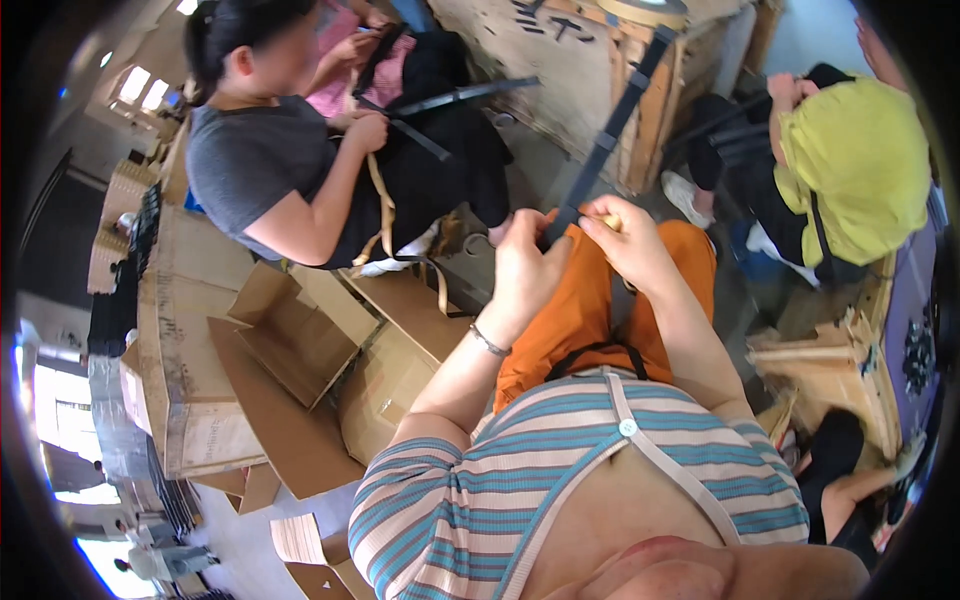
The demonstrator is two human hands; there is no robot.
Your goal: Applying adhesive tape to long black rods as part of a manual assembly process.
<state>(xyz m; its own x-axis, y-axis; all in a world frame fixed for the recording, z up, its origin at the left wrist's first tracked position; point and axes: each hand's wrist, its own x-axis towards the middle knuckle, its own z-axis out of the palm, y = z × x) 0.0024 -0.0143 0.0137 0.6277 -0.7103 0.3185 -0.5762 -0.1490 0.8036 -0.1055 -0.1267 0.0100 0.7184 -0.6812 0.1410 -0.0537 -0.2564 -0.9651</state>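
Standing open on the left, a cardboard box (280,420) shows its bare inside and spread flaps, just beside a big pale crate (205,275). Next comes a co-worker in a grey top (245,165), with dark strips (485,92) over the lap and a tan band (384,205) hanging below the hands. Near the middle, the person's left hand (522,270) has thumb and fingers closed around the lower end of a long black bar (610,135), above the orange trousers (570,310). The bar slants up and to the right, its far end in front of a wooden crate (555,85) that bears a tan tape roll (636,18). Just right of that grip, the right hand (632,245) has its fingers curled in and drawn together on a small yellowish piece (611,222), mostly hidden, its fingertips close beside the bar; whether they touch it I cannot tell. Further right sits a co-worker in a yellow-green top (860,165), and below, a wooden frame (815,350) stands beside a purple surface (905,290) with small dark pieces (918,357) on it
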